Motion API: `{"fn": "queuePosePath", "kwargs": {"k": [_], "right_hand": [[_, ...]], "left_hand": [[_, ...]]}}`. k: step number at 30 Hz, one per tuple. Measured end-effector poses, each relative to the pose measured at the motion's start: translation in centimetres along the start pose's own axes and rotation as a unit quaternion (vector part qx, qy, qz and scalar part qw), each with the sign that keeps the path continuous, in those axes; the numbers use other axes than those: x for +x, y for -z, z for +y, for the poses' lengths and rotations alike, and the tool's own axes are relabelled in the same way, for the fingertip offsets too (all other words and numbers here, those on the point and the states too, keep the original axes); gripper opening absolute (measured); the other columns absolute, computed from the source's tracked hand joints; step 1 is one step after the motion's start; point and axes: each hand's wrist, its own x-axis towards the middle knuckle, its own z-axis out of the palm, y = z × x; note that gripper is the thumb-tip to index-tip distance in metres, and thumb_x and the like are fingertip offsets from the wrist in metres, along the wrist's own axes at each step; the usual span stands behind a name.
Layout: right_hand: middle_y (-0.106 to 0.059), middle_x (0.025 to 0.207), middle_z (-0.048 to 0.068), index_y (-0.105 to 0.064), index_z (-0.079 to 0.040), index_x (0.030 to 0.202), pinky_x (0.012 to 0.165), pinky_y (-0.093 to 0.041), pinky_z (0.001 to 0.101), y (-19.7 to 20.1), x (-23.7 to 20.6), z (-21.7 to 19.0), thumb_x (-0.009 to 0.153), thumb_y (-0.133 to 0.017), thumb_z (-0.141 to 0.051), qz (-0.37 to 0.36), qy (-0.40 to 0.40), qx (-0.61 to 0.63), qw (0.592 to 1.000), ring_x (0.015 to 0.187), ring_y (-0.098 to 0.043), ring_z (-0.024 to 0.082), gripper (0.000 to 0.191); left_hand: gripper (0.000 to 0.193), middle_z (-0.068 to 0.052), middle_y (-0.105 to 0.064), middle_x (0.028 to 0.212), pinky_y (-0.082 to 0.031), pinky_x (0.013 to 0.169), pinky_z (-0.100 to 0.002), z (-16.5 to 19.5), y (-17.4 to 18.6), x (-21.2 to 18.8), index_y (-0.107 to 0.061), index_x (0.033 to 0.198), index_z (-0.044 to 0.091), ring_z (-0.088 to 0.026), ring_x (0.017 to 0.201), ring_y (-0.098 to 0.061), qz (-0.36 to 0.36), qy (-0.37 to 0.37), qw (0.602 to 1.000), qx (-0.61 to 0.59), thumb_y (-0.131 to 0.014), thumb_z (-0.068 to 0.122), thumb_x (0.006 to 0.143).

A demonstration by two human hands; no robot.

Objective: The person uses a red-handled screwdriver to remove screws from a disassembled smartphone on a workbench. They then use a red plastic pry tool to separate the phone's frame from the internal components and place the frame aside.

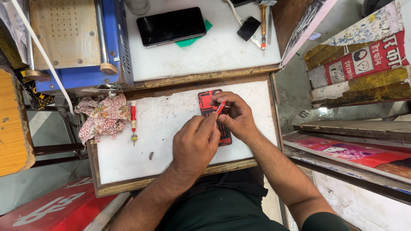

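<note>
Hands meet over the red phone body [212,112], which lies flat on the white bench [145,141], near its back edge. Right hand [236,115] rests on the phone's right side, grip closed around a thin red tool [220,108] whose tip points down at the phone. Left hand [196,143] comes in from the phone's near side, fingers pinched toward the same tool; whether they actually clasp it cannot be told (knuckles block the view).

Left of the phone: a red-handled screwdriver [133,122] lying loose, and further left a floral rag [102,115] at the bench edge. Behind the phone, on the upper shelf: a black smartphone [171,25] and a second screwdriver [263,23]. Blue machine [81,42] sits behind the rag.

Risks, judged from this pose: tool tip could skid across the phone if pressure goes off-axis, since only the hands pin it. Small dark fleck [151,155] on the bench looks easy to lose.
</note>
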Motion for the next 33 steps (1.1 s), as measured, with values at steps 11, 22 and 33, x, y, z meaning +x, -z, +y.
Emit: {"fn": "queuePosePath", "kwargs": {"k": [11,22,33], "right_hand": [[-0.056,0.143,0.011,-0.055,-0.013,0.132,0.107,-0.055,0.0379,0.0,0.0,-0.3,0.100,-0.078,-0.031,0.000,-0.009,-0.003,1.000,0.133,-0.057,0.020,0.043],[-0.054,0.145,0.013,-0.054,-0.013,0.132,0.109,-0.055,0.0403,0.1,0.1,-0.3,0.098,-0.079,-0.035,-0.013,-0.010,-0.007,1.000,0.137,-0.055,0.022,0.048],[-0.056,0.145,0.011,-0.054,-0.013,0.134,0.108,-0.056,0.0390,0.2,0.2,-0.1,0.099,-0.077,-0.032,-0.003,-0.022,-0.013,1.000,0.136,-0.057,0.020,0.046]], "left_hand": [[0.022,-0.011,-0.068,0.087,-0.059,0.064,-0.035,0.0,0.0,0.5,-0.074,0.110,0.004,-0.024,0.073,-0.071,-0.041,0.063,0.996,-0.054,-0.075,0.004,0.088],[0.021,-0.010,-0.072,0.093,-0.061,0.065,-0.030,-1.9,0.8,1.3,-0.076,0.109,0.005,-0.020,0.076,-0.075,-0.069,0.121,0.972,-0.190,-0.074,0.006,0.089],[0.023,-0.007,-0.062,0.084,-0.056,0.060,-0.035,-0.7,0.6,1.0,-0.073,0.109,0.003,-0.023,0.072,-0.068,-0.041,-0.025,0.999,0.007,-0.076,0.006,0.087]]}}
